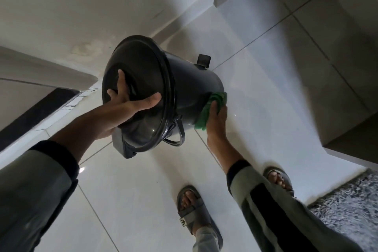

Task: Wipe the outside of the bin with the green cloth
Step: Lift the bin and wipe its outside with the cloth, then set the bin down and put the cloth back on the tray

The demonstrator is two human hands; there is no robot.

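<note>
We look down at a dark round bin [190, 92] held up off a pale tiled floor [143, 200]. Its lid [141, 80] is shut, so we cannot tell what is inside. The bin is tipped over: its long axis runs from the lid, which faces up toward us and to the left, away to the base at the right, where a small dark pedal [204, 60] sticks out. A wire handle [178, 135] hangs below the rim.

Our left hand [124, 106] lies flat on the lid, its fingers [121, 82] spread wide and pressing on the surface, the thumb stretched toward the rim. Our right hand [217, 114] is closed around a crumpled green cloth [210, 108] and presses it against the lower side wall of the bin, near the base.

Both arms wear grey sleeves with dark cuffs. Below, two feet in grey sandals [192, 208] stand on the tiles, and a shaggy grey rug [351, 210] lies at the lower right.
</note>
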